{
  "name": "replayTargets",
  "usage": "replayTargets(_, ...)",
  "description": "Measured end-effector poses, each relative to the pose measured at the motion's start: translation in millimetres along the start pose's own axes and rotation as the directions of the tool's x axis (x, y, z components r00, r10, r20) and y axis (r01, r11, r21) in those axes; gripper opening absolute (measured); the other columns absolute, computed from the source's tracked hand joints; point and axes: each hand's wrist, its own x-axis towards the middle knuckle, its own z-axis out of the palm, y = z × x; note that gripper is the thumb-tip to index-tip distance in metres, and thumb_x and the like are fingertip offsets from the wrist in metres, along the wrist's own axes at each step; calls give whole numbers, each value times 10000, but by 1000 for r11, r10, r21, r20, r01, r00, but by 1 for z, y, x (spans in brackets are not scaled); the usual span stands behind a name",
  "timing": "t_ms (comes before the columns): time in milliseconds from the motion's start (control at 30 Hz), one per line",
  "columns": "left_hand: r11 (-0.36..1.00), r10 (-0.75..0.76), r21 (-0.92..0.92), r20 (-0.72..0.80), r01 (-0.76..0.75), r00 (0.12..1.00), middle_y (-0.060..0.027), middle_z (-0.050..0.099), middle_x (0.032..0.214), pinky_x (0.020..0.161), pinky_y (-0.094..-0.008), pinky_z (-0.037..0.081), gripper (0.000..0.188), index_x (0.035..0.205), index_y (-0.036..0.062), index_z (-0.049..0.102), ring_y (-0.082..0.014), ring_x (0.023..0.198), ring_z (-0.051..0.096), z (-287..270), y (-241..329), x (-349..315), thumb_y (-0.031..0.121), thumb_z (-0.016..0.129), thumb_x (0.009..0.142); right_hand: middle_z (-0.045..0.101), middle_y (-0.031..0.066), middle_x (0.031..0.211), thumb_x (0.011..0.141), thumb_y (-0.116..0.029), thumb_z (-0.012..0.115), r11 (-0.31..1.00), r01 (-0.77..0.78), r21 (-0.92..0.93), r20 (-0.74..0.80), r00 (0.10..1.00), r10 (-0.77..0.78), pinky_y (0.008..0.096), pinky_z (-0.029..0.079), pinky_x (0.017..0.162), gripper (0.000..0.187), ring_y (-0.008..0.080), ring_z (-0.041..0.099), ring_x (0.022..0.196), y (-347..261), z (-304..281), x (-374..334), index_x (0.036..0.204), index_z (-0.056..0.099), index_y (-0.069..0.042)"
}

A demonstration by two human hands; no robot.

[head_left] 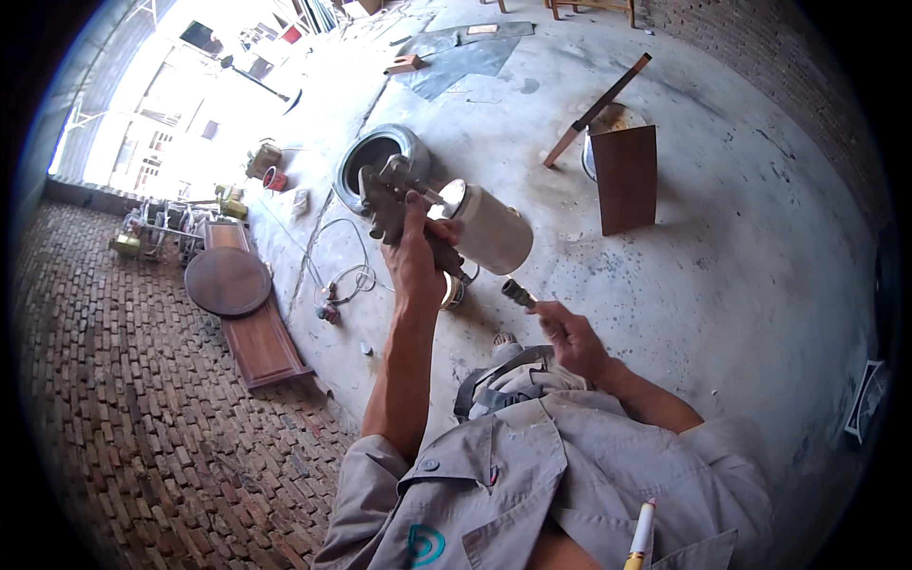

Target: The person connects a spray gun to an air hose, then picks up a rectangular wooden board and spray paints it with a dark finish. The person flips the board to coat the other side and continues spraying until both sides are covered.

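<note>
My left hand [415, 266] grips a spray gun [384, 204], its metal body dark and worn. A pale metal paint cup [496, 235] is attached to the gun, tilted to the right. Lower and to the right, my right hand [574, 342] is closed around a metal hose coupler [518, 293], whose end points up toward the gun's handle. A short gap separates the coupler from the handle's end. Partly hidden below the cup, a small can [454, 291] stands on the floor.
A tyre [418, 150] lies beyond the gun. A brown board [627, 180] and a long wooden bar [597, 110] rest by a bucket at right. Left are a round wooden top [227, 281], a wooden panel [261, 347], a thin hose [366, 277] and machinery [171, 228] along the brick wall.
</note>
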Motion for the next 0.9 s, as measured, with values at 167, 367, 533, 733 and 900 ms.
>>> replayTargets(167,1000,-1,-23,5,1,1000,-69,544,619,446,-312,430,359,770,64,566,-194,532,561,27,20,-17,325,681,989,602,68,797,1038,-42,535,995,-88,38,40,995,86,269,446,604,228,106,498,667,-25,20,18,1258,591,-63)
replayTargets(367,997,81,-5,94,-81,992,-43,523,590,447,-304,393,349,755,48,563,-140,487,489,51,19,-25,286,666,988,650,77,873,1034,-32,538,999,30,17,-68,997,-29,271,481,654,228,106,532,708,-32,22,21,1259,573,-46)
replayTargets(533,993,108,50,66,-111,992,3,554,617,440,-300,385,370,706,89,593,-98,500,497,25,1,-14,331,669,976,568,-20,797,1084,-203,489,995,-55,88,-35,998,58,259,394,594,227,75,467,689,-47,41,20,1223,615,-75)
replayTargets(733,999,-33,39,268,23,963,-11,562,709,523,-352,409,292,987,32,603,-115,606,494,87,-32,-47,323,625,990,473,-68,711,1054,-313,556,919,-190,346,-370,872,320,222,249,436,374,10,349,519,-71,22,14,1339,583,-71)
replayTargets(900,964,261,-25,281,-265,924,-52,572,857,678,-344,462,202,1122,30,579,-158,779,544,105,-27,-57,179,600,988,308,-86,663,1012,-384,616,897,-230,378,-420,820,388,244,202,428,285,31,254,487,-88,20,22,1122,621,-121)
